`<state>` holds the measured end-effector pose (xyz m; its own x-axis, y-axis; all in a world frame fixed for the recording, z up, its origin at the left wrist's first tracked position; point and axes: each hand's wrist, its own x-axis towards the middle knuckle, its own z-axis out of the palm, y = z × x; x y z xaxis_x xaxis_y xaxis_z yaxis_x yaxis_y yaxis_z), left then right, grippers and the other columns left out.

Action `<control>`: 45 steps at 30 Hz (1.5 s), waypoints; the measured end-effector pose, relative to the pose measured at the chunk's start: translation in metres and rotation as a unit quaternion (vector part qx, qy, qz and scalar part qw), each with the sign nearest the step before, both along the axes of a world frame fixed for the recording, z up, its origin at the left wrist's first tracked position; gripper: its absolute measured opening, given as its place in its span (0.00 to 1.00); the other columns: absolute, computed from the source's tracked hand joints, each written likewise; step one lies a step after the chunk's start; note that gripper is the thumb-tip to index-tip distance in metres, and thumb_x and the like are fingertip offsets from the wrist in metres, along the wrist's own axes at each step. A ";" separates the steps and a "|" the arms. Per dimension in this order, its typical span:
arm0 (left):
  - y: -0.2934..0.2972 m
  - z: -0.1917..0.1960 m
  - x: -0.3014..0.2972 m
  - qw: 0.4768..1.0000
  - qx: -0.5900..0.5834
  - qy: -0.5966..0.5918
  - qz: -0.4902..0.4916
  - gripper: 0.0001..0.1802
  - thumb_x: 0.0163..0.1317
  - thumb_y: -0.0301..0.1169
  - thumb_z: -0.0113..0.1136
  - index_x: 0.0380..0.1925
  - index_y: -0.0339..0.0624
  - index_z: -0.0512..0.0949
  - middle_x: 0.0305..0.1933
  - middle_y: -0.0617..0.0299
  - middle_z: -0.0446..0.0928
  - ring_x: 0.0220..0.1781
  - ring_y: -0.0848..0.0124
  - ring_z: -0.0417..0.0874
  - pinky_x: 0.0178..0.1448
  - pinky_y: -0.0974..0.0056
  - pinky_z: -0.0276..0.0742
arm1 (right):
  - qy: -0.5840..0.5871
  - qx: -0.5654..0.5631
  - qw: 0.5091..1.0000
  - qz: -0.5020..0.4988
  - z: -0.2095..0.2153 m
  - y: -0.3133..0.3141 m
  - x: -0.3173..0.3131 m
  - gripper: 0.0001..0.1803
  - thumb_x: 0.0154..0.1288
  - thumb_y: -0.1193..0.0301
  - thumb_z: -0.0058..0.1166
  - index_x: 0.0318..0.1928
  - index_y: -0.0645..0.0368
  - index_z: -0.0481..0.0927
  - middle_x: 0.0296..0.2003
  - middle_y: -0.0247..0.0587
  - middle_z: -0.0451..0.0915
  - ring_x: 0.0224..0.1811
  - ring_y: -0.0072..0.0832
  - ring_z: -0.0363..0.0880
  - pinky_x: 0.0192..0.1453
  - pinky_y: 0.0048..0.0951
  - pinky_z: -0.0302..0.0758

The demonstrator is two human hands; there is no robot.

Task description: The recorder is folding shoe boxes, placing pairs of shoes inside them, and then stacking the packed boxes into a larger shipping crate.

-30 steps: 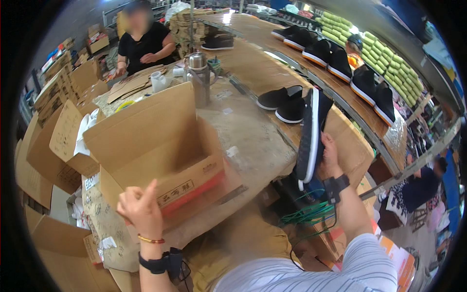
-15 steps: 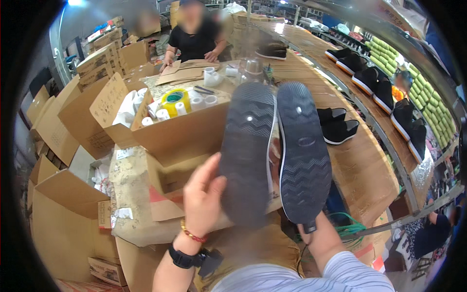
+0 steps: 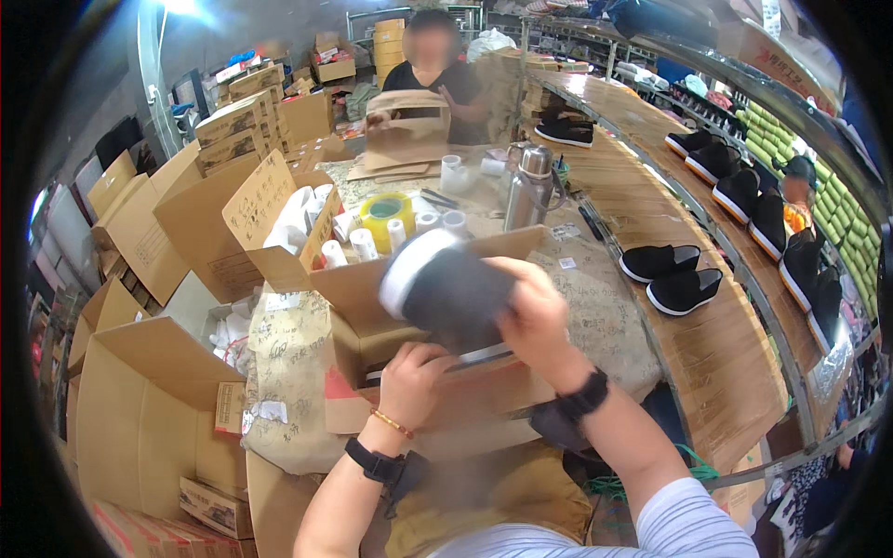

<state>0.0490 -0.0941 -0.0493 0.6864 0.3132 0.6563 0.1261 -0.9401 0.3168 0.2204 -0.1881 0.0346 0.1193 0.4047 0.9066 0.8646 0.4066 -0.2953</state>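
black shoes held over an open carton

black shoes (image 3: 446, 293) with white soles are clamped in the right hand (image 3: 535, 316) above the open shoe box (image 3: 437, 372), whose raised flap stands close behind. the left hand (image 3: 414, 372) is curled on the box's front edge beneath them. little free room is left on the paper-covered table (image 3: 595, 307), crowded by tape rolls (image 3: 386, 216) and a steel flask (image 3: 530, 186); cartons are stacked to the left.

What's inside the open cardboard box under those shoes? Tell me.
Little shows. The black shoes held by the right hand and the left hand cover the shoebox opening. Only a dark sliver beside the left hand is visible; its contents are hidden.
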 end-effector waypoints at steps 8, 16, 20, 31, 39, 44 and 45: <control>0.079 0.035 -0.049 0.984 -0.096 -0.063 0.138 0.08 0.49 0.28 0.66 0.31 0.44 0.80 0.42 0.57 0.77 0.47 0.62 0.78 0.51 0.62 0.75 | 0.059 -0.087 0.984 -0.144 -0.046 -0.008 0.082 0.04 0.55 0.71 0.57 0.27 0.57 0.78 0.31 0.42 0.79 0.38 0.42 0.78 0.43 0.39 0.75; 0.104 -0.032 -0.029 0.984 -0.088 -0.074 0.140 0.52 0.39 0.40 0.76 0.61 0.44 0.54 0.65 0.40 0.53 0.72 0.46 0.47 0.74 0.50 0.44 | 0.009 -0.220 0.945 -0.242 -0.147 0.029 0.076 0.29 0.61 0.73 0.49 0.62 0.64 0.58 0.57 0.61 0.64 0.60 0.55 0.64 0.61 0.51 0.65; 0.083 0.019 -0.014 0.965 -0.225 0.104 0.089 0.49 0.43 0.45 0.73 0.61 0.42 0.55 0.65 0.40 0.57 0.68 0.47 0.59 0.69 0.52 0.58 | 0.241 -0.280 0.929 0.002 -0.186 -0.002 0.172 0.43 0.57 0.80 0.52 0.68 0.52 0.42 0.56 0.49 0.61 0.56 0.38 0.67 0.59 0.38 0.69; 0.094 -0.040 -0.036 0.967 0.014 -0.238 0.090 0.18 0.55 0.27 0.59 0.44 0.42 0.63 0.47 0.47 0.70 0.48 0.50 0.73 0.52 0.56 0.71 | 0.483 -0.370 0.791 0.071 -0.134 0.000 0.151 0.30 0.66 0.71 0.52 0.66 0.47 0.56 0.52 0.38 0.70 0.50 0.25 0.69 0.50 0.29 0.66; 0.084 0.032 -0.064 0.944 -0.154 0.284 0.058 0.36 0.44 0.52 0.64 0.54 0.54 0.70 0.47 0.45 0.78 0.52 0.50 0.78 0.58 0.47 0.69 | 0.014 -0.485 0.846 0.219 -0.044 0.007 0.077 0.51 0.44 0.54 0.70 0.66 0.57 0.60 0.64 0.49 0.61 0.68 0.39 0.58 0.71 0.37 0.53; 0.051 0.020 -0.019 0.904 0.038 0.414 0.099 0.59 0.35 0.61 0.68 0.70 0.66 0.52 0.71 0.36 0.48 0.74 0.40 0.44 0.66 0.27 0.40 | -0.266 -0.474 0.839 -0.001 -0.057 0.009 0.064 0.55 0.29 0.61 0.70 0.66 0.55 0.63 0.68 0.64 0.50 0.70 0.56 0.51 0.73 0.43 0.52; 0.053 0.020 -0.029 0.885 0.049 0.446 0.122 0.58 0.35 0.61 0.68 0.70 0.67 0.53 0.70 0.36 0.51 0.74 0.42 0.47 0.67 0.29 0.42 | -0.256 -0.465 0.847 0.018 -0.064 0.019 0.057 0.54 0.29 0.62 0.69 0.65 0.54 0.64 0.68 0.64 0.51 0.70 0.56 0.51 0.72 0.43 0.52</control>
<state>0.0203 -0.0414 -0.0293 0.8650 0.4954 -0.0797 0.4883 -0.8677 -0.0934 0.2777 -0.1687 -0.0294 -0.2202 0.9678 0.1220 0.9683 0.2319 -0.0923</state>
